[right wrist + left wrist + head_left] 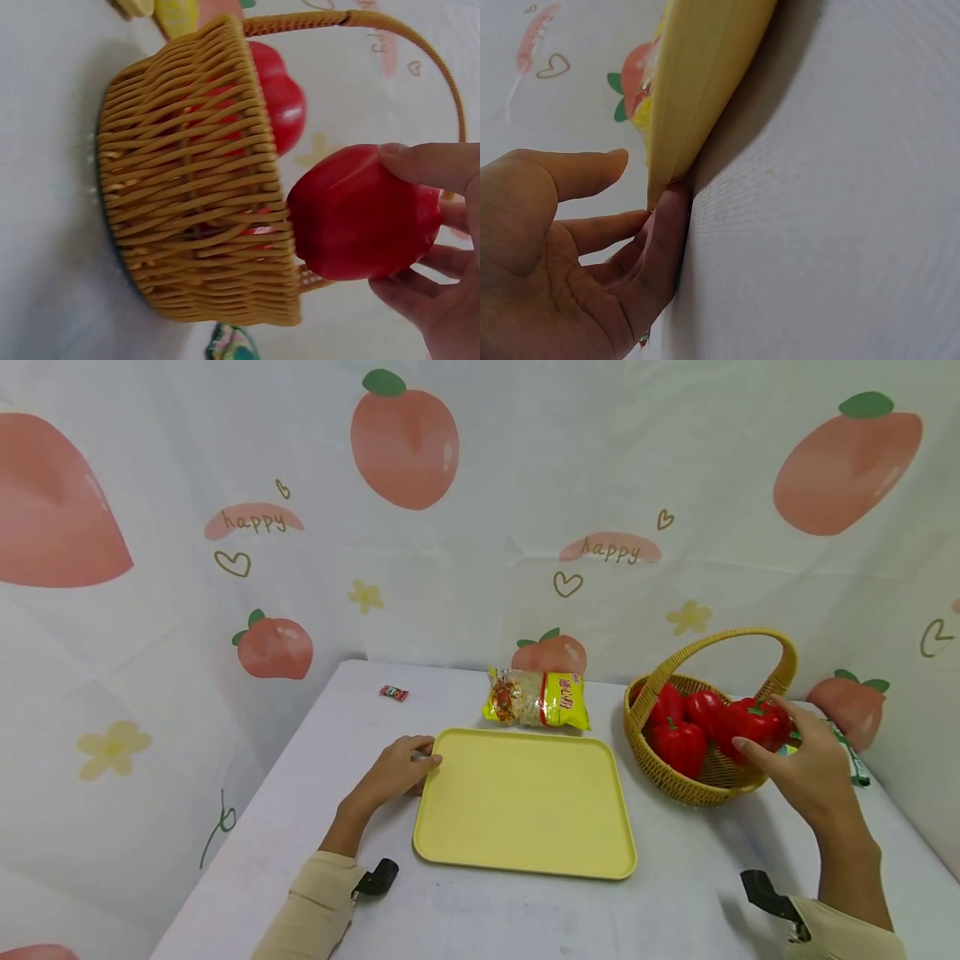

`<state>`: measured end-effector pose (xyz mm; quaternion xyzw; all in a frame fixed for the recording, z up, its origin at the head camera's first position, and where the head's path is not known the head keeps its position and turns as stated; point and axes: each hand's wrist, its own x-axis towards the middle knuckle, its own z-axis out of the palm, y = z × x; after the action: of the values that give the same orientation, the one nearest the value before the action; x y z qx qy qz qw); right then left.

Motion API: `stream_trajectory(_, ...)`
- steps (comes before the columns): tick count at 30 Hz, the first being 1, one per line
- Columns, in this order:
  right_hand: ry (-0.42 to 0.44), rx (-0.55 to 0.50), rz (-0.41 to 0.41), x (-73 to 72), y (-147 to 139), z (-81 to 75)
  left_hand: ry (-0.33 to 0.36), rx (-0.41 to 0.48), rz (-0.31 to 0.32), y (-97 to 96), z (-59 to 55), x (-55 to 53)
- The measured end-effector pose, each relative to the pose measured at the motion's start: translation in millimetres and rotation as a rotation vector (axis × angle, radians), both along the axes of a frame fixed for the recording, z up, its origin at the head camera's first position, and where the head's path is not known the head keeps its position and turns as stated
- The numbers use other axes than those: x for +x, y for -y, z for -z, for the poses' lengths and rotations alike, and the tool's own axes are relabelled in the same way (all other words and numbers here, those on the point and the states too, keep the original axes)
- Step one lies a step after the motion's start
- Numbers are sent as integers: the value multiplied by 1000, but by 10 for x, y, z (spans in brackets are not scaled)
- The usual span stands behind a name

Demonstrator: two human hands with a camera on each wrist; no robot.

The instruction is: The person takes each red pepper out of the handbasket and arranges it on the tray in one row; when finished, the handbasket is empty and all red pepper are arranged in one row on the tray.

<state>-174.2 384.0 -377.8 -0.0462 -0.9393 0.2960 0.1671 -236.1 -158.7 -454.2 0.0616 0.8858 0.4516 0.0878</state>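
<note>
My right hand [813,768] grips a red bell pepper [752,724] at the rim of a wicker basket [678,787]. Seen from the right wrist, thumb and fingers hold opposite sides of this bell pepper [364,214], which overlaps the basket's rim. Several more red peppers [678,747] lie inside the basket, partly hidden by its weave. At the left edge of a yellow tray [525,802] is my left hand [397,768]. In the left wrist view its fingertips touch the tray's edge [671,142] from below, while the thumb stands apart from it.
Behind the tray lies a yellow and clear food packet [536,699]. A small red packet [393,693] is at the back left of the white table [480,918]. Right of the basket, a green and white packet [855,760] is partly hidden. The basket's handle [720,635] arches upward.
</note>
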Motion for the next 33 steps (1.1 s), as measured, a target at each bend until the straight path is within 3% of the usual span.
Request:
stream_trajectory(8,-113,-31,-23,79,43,-121,-41,-23,25,32,-22,9)
stream_trajectory(15,-225,-124,-133,103,212,-224,-37,-16,21,43,-16,4)
stream_trajectory(20,-213,-162,-229,75,376,-239,-34,-7,21,41,-16,-3)
stream_trajectory(33,-177,-178,-407,-22,814,-79,-24,-11,15,38,7,-8)
